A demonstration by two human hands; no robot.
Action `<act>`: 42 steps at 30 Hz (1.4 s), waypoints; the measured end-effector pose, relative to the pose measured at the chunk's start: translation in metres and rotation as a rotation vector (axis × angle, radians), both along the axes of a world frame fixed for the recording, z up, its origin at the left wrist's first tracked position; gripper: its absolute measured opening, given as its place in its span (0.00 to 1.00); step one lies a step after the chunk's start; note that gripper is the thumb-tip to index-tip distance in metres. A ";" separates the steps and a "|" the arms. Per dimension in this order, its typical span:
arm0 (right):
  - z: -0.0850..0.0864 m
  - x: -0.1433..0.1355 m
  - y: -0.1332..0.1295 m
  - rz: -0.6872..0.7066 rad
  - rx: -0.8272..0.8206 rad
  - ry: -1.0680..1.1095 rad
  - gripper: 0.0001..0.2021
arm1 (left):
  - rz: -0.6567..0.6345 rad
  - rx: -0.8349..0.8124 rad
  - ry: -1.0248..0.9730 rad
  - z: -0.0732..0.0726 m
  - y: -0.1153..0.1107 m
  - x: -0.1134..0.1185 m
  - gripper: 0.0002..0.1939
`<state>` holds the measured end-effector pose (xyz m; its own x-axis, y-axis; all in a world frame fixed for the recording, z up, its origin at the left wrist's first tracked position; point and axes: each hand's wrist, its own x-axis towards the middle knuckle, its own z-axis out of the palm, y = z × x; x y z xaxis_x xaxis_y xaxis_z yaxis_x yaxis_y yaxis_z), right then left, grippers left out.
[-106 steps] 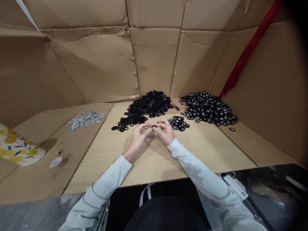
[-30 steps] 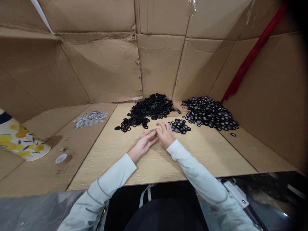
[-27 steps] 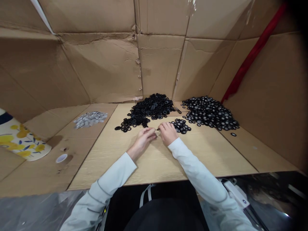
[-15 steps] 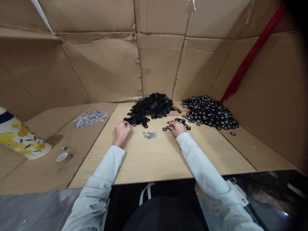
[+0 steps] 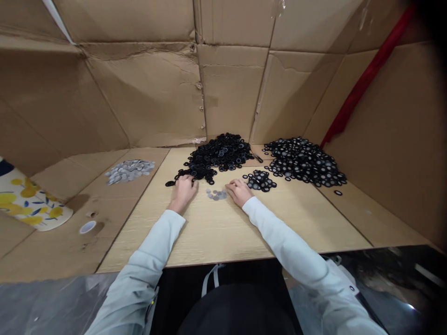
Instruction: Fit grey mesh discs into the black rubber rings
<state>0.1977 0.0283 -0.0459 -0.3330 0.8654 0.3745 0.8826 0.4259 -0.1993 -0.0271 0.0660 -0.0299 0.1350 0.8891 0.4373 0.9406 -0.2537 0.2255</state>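
My left hand (image 5: 185, 190) is at the front edge of a heap of black rings (image 5: 221, 153), its fingers curled together. What they hold, if anything, is hidden. My right hand (image 5: 239, 191) is by the right side of a few loose grey discs (image 5: 217, 195), thumb and fingertips drawn into a pinch. Whatever is in that pinch is too small to make out. Just right of this hand lies a small pile of black rings with pale centres (image 5: 261, 180).
A large heap of rings with pale centres (image 5: 303, 160) stands at the back right. On the left are a pile of grey discs (image 5: 130, 171), a tape roll (image 5: 88, 227) and a lemon-patterned cylinder (image 5: 38, 200). Cardboard walls (image 5: 146, 93) enclose the tabletop (image 5: 216, 237).
My right hand has moved left, from the small pile of pale-centred rings to the grey discs. My left hand has shifted slightly right, and black rings now show to its left.
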 end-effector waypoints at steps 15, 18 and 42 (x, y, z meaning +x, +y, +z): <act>-0.002 -0.005 0.004 0.079 -0.073 0.248 0.05 | -0.001 -0.038 0.047 0.001 -0.005 0.004 0.15; -0.001 -0.004 0.003 0.053 -0.141 0.402 0.04 | -0.004 -0.066 0.082 0.009 -0.010 0.006 0.15; 0.017 -0.007 -0.003 0.018 -0.458 1.374 0.14 | -0.473 -0.591 -1.148 0.014 -0.056 0.067 0.19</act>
